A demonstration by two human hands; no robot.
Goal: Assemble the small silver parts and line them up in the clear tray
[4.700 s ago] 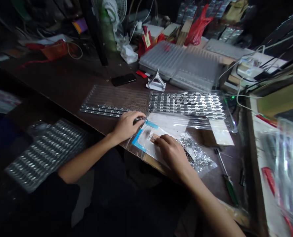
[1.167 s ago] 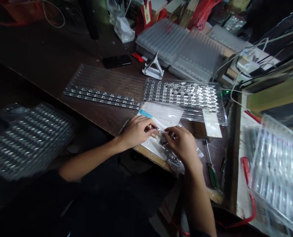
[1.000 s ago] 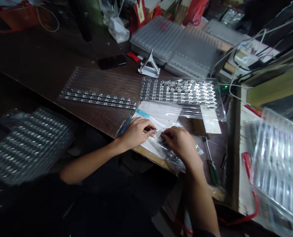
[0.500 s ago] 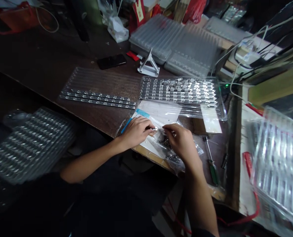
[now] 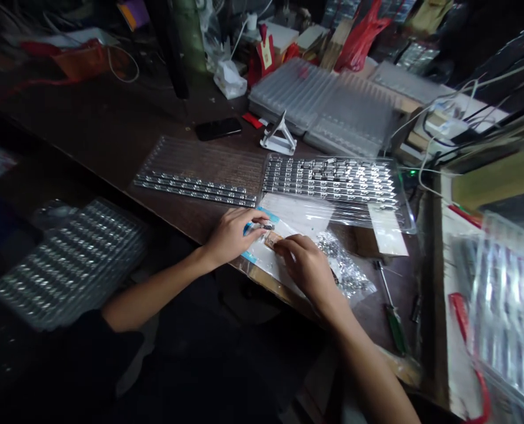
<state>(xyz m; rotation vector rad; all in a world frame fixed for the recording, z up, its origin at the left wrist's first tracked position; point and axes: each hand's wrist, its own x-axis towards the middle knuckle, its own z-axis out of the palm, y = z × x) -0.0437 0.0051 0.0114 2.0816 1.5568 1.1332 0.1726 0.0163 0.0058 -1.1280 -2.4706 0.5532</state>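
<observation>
Between the thumb and fingers of my left hand (image 5: 233, 234) is a small metal part (image 5: 267, 226), dark and silvery, too small to name more exactly. My right hand (image 5: 308, 264) is just to its right, fingers pinched over a small brown block (image 5: 271, 238); what they hold, if anything, is hidden. Under both hands lies a white sheet (image 5: 279, 268) with blue tape on its edge. A clear plastic bag of small shiny metal parts (image 5: 348, 265) lies right of my right hand. Beyond the hands, a clear tray (image 5: 332, 218) carries rows of similar metal parts.
Left of that tray lies another clear tray (image 5: 200, 159), its near rows filled. A phone (image 5: 218, 129) and a white stand (image 5: 279, 138) are behind. A green-handled screwdriver (image 5: 395, 327) lies at the right. Stacked trays (image 5: 71, 259) sit low at left, others (image 5: 504, 306) at far right.
My right hand has moved left and down, from over the bag of parts to the brown block, uncovering the bag. My left hand still holds the small part. The camera view has shifted.
</observation>
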